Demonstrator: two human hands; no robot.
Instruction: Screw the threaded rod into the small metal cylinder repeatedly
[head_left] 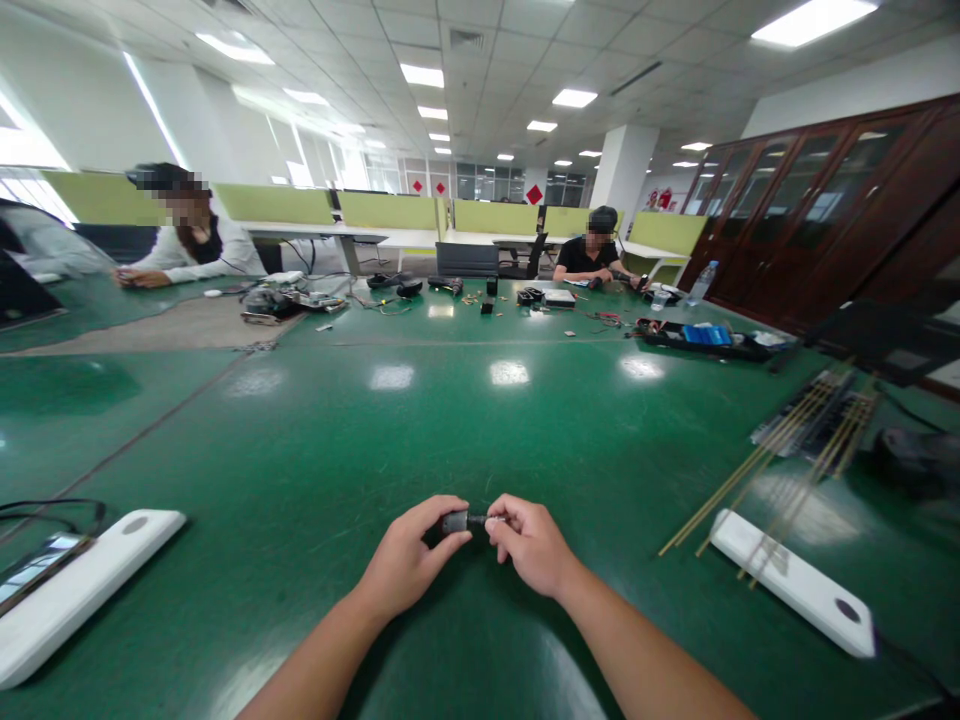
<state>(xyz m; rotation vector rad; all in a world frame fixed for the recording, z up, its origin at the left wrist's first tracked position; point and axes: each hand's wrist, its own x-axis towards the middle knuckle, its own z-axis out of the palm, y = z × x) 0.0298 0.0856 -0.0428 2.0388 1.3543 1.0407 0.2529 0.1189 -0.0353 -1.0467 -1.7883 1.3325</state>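
The cylinder [455,522] is dark grey, the tabletop [450,425] green, the cabinet [814,220] reddish-brown.

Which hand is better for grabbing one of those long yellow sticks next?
Probably the right hand: the yellow sticks are on its side. It should first release the thin shaft; the left hand holds the dark cylinder.

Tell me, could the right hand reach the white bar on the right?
Probably yes: thin sticks cross one end of the white bar, but its spotted end looks uncovered. The right hand holds the thin end of a small dark object, so it would likely need to let go first.
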